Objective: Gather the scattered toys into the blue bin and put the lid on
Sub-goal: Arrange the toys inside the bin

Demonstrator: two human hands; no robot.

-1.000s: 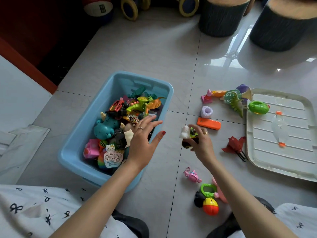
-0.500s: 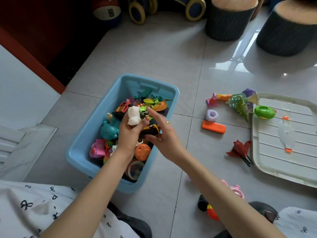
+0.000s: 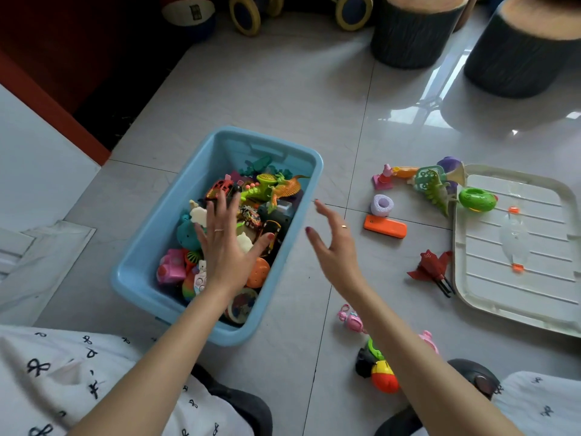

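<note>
Both hands are empty. The left hand [image 3: 224, 247] lies palm-down with fingers spread over the toys inside the rectangular light-blue plastic bin [image 3: 151, 243]; the right hand [image 3: 334, 247] hangs loosely open just beyond the bin's right rim, above bare grey floor tile [image 3: 283, 89]. The bin is heaped with small plastic toys, among them a teal whale-like figure [image 3: 187, 232], a green dinosaur [image 3: 259, 190] and a pink toy [image 3: 171, 269]. Well to the right, the cream ribbed plastic lid [image 3: 515, 278] lies flat on the floor. Between bin and lid lie loose toys: a flat orange block [image 3: 385, 228], a lilac ring [image 3: 382, 204], a dark-red bird figure [image 3: 432, 269], a green ring toy [image 3: 476, 199] on the lid's edge.
</note>
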